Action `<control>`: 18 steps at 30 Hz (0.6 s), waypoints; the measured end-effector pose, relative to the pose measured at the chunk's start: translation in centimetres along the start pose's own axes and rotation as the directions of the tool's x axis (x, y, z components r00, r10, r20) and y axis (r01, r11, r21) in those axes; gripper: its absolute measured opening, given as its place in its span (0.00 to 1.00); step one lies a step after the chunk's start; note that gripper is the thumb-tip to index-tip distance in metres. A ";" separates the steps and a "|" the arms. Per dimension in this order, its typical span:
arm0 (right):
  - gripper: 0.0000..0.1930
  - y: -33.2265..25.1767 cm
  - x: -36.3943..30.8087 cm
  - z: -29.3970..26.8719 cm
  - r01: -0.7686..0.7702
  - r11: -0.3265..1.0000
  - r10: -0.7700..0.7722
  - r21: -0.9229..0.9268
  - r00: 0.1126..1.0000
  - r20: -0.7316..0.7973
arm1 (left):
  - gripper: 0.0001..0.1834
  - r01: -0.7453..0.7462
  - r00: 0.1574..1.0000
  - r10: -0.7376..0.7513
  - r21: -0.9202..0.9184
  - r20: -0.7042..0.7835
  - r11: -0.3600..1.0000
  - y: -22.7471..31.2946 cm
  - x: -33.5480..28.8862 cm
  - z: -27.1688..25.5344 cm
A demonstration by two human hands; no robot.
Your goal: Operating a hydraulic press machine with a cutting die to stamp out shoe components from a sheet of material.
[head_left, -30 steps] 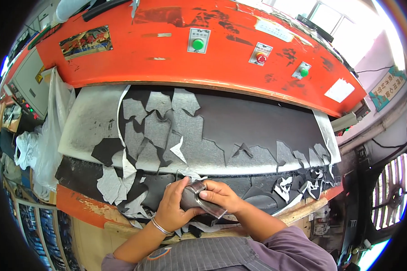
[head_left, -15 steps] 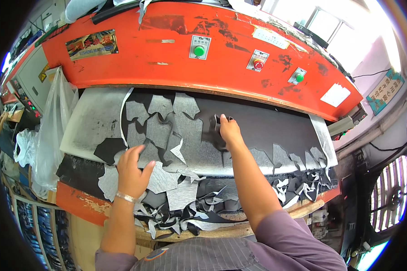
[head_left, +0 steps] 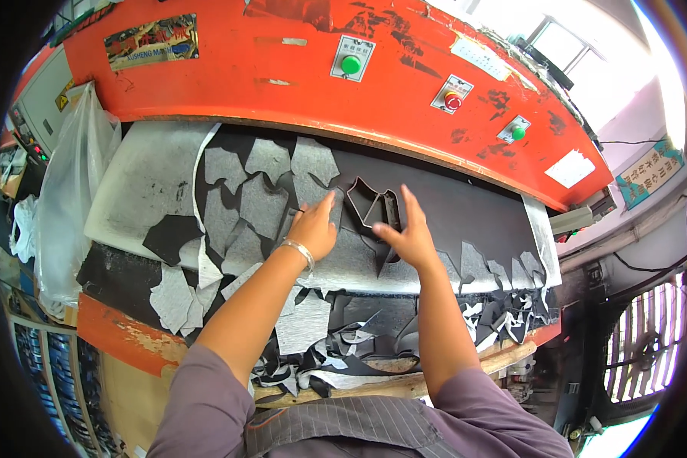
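A metal cutting die (head_left: pixel 389 210) with a thin, angular outline stands on dark sheet material (head_left: pixel 443 206) on the press bed. Just right of it is my right hand (head_left: pixel 414 238), fingers stretched and the thumb apart, its tip at or close to the die's lower edge. My left hand (head_left: pixel 314 229), wearing a bracelet, lies over the cut grey pieces (head_left: pixel 266 200) left of the die. Its fingers point toward the die and hold nothing that I can see; its palm is hidden. A black cut piece (head_left: pixel 172 238) lies at the left of the bed.
The orange press beam (head_left: pixel 282 84) spans the back, bearing two green buttons and a red knob (head_left: pixel 453 101). Along the front edge lie scraps (head_left: pixel 359 340) and loose grey pieces (head_left: pixel 304 324). A clear plastic bag (head_left: pixel 80 198) hangs at left.
My right hand has let go of the die, which now stands slightly further up the sheet. My left hand has moved right and up from the front pieces. The view has shifted a little.
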State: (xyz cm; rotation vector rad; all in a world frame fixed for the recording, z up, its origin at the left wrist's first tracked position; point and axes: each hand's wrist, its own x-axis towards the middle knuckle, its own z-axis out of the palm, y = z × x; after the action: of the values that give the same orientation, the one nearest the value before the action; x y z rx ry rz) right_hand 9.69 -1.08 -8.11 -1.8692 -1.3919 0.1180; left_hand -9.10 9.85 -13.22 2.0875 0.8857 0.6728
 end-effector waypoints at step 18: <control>0.41 5.4 0.1 -2.6 0.095 0.981 -0.015 -0.169 0.907 0.421 | 0.32 -0.136 0.988 0.092 0.411 0.124 0.901 0.4 3.8 1.1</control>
State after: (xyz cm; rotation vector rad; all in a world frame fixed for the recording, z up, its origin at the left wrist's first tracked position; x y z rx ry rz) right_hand 15.23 -2.84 -9.64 -2.0351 -1.7984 0.3935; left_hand -5.87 12.12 -12.92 2.5498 0.9153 0.4560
